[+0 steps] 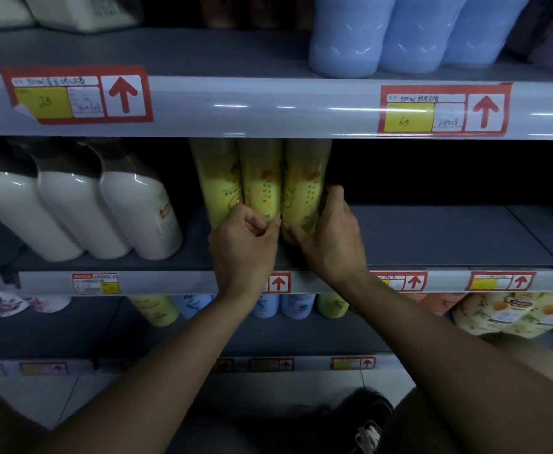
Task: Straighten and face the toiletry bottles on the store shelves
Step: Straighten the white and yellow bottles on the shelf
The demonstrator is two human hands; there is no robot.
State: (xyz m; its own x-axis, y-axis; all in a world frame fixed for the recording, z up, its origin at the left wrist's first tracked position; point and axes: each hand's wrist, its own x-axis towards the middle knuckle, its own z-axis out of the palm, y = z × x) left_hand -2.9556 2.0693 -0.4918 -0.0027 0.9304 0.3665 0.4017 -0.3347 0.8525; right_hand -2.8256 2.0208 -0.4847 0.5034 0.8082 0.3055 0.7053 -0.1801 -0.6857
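Yellow bottles (260, 181), three of them packed side by side, stand on the middle shelf (432, 237) directly ahead of both our hands, their printed labels turned toward us; our left hand (244, 240) sits low at the foot of the left and middle bottles, fingers curled in with the fingertips pinching near the middle bottle's base, while our right hand (329, 234) wraps round the right side of the rightmost bottle, thumb (293, 229) along its front and the other fingers reaching behind it; so both hands grip, neither lies slack. We judge that we are nudging the trio into a flush, forward-facing row. To the left of our left hand three white bottles (72, 211) lean together, well apart from the yellow ones; to the right of our right hand the shelf runs bare and dark; above our hands a price strip carries red-framed tags (77, 95), with pale blue bottles (399, 31) on the shelf over it. The risk, as we see it, lies in the grip being so low; tall bottles pushed at the base may tip at the top, and one falling could knock its neighbours over into the open stretch beside our right hand; twisting one bottle against another may also drag the neighbour's label off-centre.
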